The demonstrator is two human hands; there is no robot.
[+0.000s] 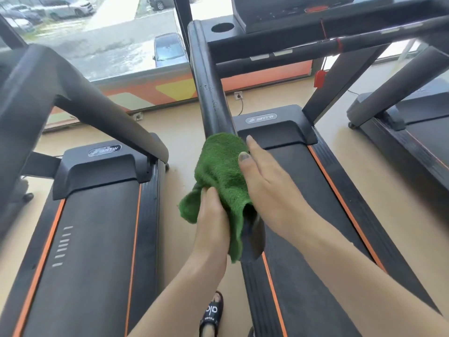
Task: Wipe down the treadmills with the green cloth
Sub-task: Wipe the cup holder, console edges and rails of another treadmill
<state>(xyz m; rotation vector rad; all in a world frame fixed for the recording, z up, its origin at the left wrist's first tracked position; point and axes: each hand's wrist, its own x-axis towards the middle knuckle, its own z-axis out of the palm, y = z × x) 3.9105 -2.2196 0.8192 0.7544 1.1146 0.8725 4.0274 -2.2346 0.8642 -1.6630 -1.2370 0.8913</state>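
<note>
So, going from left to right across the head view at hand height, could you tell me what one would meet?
Left treadmill belt → left hand gripping the green cloth on the black handrail → right hand → middle treadmill belt → right treadmill.

A tan floor [184, 152] carries three black treadmills side by side. The left treadmill [97, 215] and the middle treadmill [303, 190] have orange stripes along their belts, with a strip of floor between them. The right treadmill [413, 142] stands apart from the middle one. A foot in a black sandal [211, 312] stands on that strip. A cable [241, 107] trails from a wall socket [237, 95] to the floor.
</note>
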